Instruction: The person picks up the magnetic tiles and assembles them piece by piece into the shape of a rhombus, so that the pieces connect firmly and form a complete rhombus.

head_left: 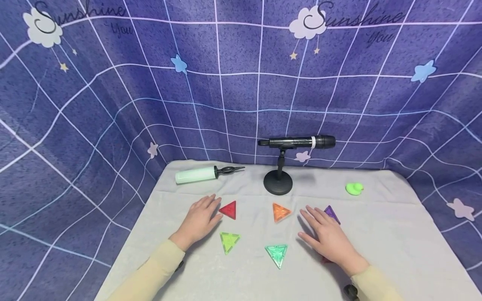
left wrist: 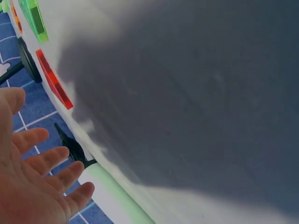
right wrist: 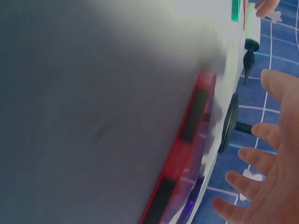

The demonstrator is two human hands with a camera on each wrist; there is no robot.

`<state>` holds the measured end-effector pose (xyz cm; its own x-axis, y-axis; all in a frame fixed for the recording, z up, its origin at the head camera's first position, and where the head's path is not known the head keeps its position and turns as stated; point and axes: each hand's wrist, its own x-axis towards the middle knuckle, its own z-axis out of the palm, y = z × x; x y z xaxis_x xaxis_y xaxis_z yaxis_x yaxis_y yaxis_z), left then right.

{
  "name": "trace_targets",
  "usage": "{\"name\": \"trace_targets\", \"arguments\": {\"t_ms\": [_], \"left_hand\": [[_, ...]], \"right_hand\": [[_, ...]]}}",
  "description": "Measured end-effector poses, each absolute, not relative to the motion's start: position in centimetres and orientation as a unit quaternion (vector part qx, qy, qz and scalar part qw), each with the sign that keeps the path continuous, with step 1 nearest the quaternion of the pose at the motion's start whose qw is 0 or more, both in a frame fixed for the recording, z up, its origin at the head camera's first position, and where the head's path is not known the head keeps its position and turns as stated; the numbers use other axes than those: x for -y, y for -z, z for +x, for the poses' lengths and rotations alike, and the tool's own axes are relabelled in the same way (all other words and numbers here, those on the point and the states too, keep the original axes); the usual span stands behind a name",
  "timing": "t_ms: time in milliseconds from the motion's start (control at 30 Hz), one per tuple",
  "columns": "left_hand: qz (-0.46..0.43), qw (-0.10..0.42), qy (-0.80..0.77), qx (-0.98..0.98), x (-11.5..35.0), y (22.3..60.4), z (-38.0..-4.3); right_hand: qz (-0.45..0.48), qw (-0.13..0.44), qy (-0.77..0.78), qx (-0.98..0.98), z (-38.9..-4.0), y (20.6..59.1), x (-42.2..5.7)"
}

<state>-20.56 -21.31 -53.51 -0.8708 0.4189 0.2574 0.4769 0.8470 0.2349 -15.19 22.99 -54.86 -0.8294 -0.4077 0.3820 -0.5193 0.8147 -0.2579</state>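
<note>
Currently, you're holding both hands above the cloth-covered desk (head_left: 241,281), on the near side of the microphone stand (head_left: 278,184). Your left hand (head_left: 199,219) is hovering to the stand's near left, its fingers extending loosely and standing apart. Just beside those fingers, the red triangular tile (head_left: 229,210) is lying, also to the near left of the stand. Closer to you on that side of the stand, the lime-green triangular tile (head_left: 229,241) is lying flat.

Your right hand (head_left: 331,238) is hovering to the stand's near right, its fingers likewise standing apart. It's partly covering the purple triangular tile (head_left: 332,213), which is resting to the stand's near right, and mostly hiding a second red tile (right wrist: 175,161), which is lying on that same side of the stand, nearer you.

Between your hands, the orange triangular tile (head_left: 280,212) is lying straight in front of the stand, and the teal triangular tile (head_left: 277,254) is lying in front of it too, nearer you. The stand is supporting a black microphone (head_left: 297,142) roughly level. To its left, a mint-green air pump (head_left: 196,174) is lying, its black nozzle pointing toward the stand. Well off to the stand's right, a green toy duck (head_left: 354,189) is sitting. Behind the stand, a purple-blue grid-patterned backdrop (head_left: 241,92) is hanging.
</note>
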Motion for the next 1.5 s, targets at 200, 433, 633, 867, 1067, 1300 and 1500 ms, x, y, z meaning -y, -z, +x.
{"name": "trace_targets", "arguments": {"t_ms": [200,433,633,867,1067,1300,1500], "left_hand": [[-0.236,0.101,0.143,0.956,20.9,54.1,-20.8],[-0.236,0.099,0.147,0.955,20.4,54.5,-21.1],[-0.236,0.090,0.144,0.957,20.1,55.0,-21.4],[-0.229,0.079,0.140,0.960,19.7,55.1,-21.6],[-0.229,0.094,0.134,0.960,19.4,55.1,-21.8],[-0.229,0.092,0.140,0.959,19.1,55.2,-22.1],[-0.224,0.094,0.123,0.962,19.0,55.4,-22.3]], "right_hand": [[0.251,0.148,-0.186,0.938,-15.6,55.0,-21.2],[0.272,0.140,-0.189,0.933,-15.9,55.2,-19.1],[0.296,0.126,-0.192,0.927,-16.1,55.3,-16.7],[0.324,0.111,-0.198,0.918,-16.2,55.1,-13.7],[0.342,0.085,-0.196,0.915,-16.2,54.9,-11.1],[0.382,0.093,-0.183,0.901,-16.4,54.9,-8.5],[0.400,0.073,-0.147,0.902,-16.0,54.8,-6.6]]}}
